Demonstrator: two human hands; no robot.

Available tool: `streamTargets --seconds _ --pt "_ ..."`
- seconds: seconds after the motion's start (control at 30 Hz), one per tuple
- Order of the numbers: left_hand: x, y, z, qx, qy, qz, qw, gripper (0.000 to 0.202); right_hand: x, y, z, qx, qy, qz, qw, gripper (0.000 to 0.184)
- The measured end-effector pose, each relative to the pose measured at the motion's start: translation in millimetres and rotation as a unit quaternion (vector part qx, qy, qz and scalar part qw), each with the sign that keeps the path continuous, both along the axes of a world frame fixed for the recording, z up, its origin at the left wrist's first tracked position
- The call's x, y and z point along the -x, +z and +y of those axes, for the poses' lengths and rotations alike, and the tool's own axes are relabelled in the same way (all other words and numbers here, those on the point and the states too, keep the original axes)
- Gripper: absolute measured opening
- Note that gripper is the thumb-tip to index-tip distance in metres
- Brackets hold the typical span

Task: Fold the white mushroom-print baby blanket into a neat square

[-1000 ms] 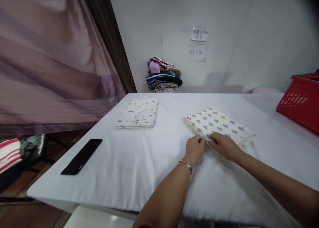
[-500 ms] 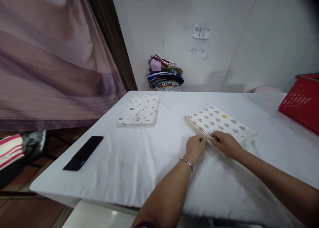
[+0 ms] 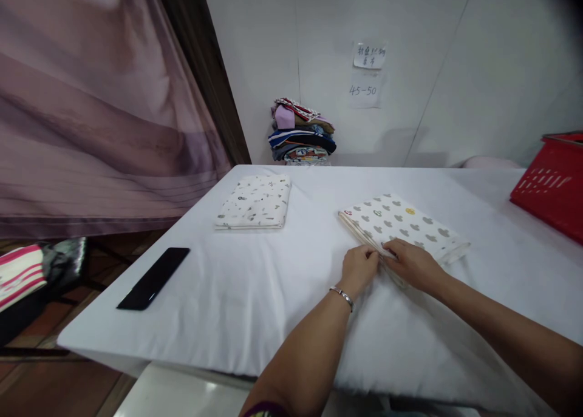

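Observation:
A folded white cloth (image 3: 401, 223) with grey cloud-like prints lies at an angle on the white-covered table (image 3: 228, 295). Its near left edge shows several stacked layers. My left hand (image 3: 359, 268), with a metal bracelet at the wrist, pinches that layered edge. Close beside it, my right hand (image 3: 412, 264) is closed on the same edge, thumb and fingers together. The fingertips of both hands almost meet, and they partly hide the layers. A second folded white cloth (image 3: 255, 203) with small dark prints lies flat farther left.
A black phone-like slab (image 3: 153, 278) lies near the table's left edge. At the back, a pile of folded fabrics (image 3: 303, 132) stands against the wall. A red basket (image 3: 551, 186) is at the right. Handwritten paper signs (image 3: 364, 89) hang on the wall, and a pink curtain (image 3: 91, 101) hangs at left.
My left hand has shifted very slightly right along the cloth's edge, toward my right hand. The cloth lies almost as before.

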State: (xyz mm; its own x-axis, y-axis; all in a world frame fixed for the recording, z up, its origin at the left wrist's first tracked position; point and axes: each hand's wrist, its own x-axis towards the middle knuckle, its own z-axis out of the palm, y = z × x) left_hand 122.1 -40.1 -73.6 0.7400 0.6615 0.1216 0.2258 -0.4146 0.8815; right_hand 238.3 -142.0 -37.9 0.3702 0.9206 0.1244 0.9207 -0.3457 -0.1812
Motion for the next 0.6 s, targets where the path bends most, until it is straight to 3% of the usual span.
streamTargets --seconds 0.23,0.6 --pt "1 1.6 0 -0.005 0.005 0.021 1.000 0.022 -2 6.7 -1 0.007 -0.009 -0.048 0.999 0.020" --pt "-1 -1.8 0 -0.019 0.012 0.026 0.999 0.021 11 9.9 2 0.089 0.028 -0.168 0.981 0.016"
